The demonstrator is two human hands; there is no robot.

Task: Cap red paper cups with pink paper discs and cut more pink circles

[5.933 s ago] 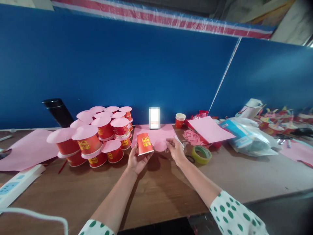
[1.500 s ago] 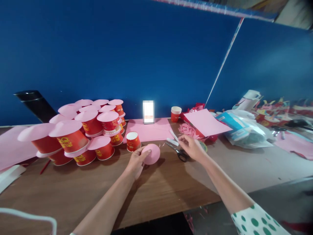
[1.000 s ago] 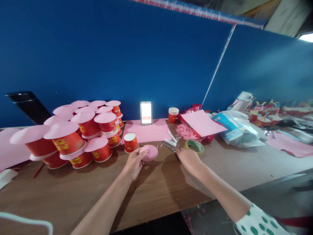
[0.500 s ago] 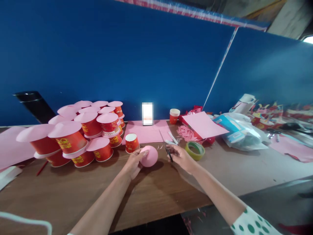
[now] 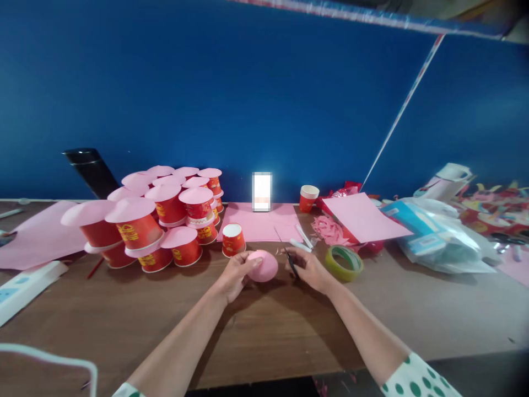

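A round pink paper disc [image 5: 264,267] is pinched in my left hand [image 5: 237,275], its thumb lying on top of the paper. My right hand [image 5: 311,269] is closed on a pair of scissors [image 5: 291,263] with dark handles, whose blades point away from me. A small gap lies between the scissors and the disc. Just behind my left hand, a red paper cup [image 5: 233,240] with a white top stands on the wooden table [image 5: 256,342]. To the right of my right hand lies a roll of yellow-green tape [image 5: 344,263].
At left, several red cups with pink paper discs on top [image 5: 136,226] stand stacked. Pink sheets [image 5: 243,223] lie at the back under a bright blurred upright object [image 5: 262,192]. Further right are stacked cups [image 5: 308,198], crumpled pink scraps [image 5: 330,229] and a plastic bag [image 5: 442,237].
The camera view has turned slightly left, so most things appear shifted rightward. The disc is tilted a little differently in my left hand. Both hands keep their holds.
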